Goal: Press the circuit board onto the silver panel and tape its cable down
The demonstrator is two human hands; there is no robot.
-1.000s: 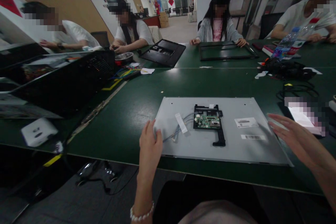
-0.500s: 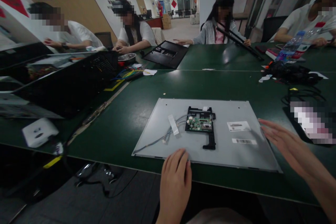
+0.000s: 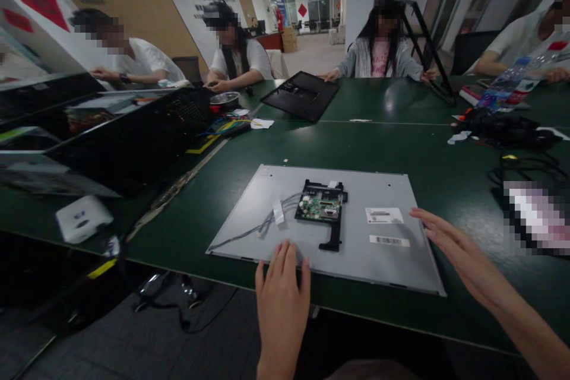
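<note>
A grey metal display panel (image 3: 249, 214) lies flat on the green table in front of me. Fixed on its middle is a black bracket (image 3: 330, 240) with a green circuit board (image 3: 318, 208). Grey cables (image 3: 243, 237) run from the board to the panel's left corner, held by a strip of white tape (image 3: 278, 212). My left hand (image 3: 284, 291) is open, its fingertips resting over the panel's near edge. At the right edge my right hand (image 3: 454, 249) is also open, fingers stretched out against or just beside the rim, near two white labels (image 3: 384, 215).
An open black computer case (image 3: 142, 142) and a small white box (image 3: 84, 219) stand left. Bottles (image 3: 503, 83) and black cables (image 3: 512, 127) lie right. Across the table, a co-worker touches a black cover (image 3: 303, 95) and holds a black frame (image 3: 445, 71).
The panel has slid left across the table, my right hand moving along with it. My left hand's fingers have spread onto the near edge. The co-worker's black frame has swung more upright.
</note>
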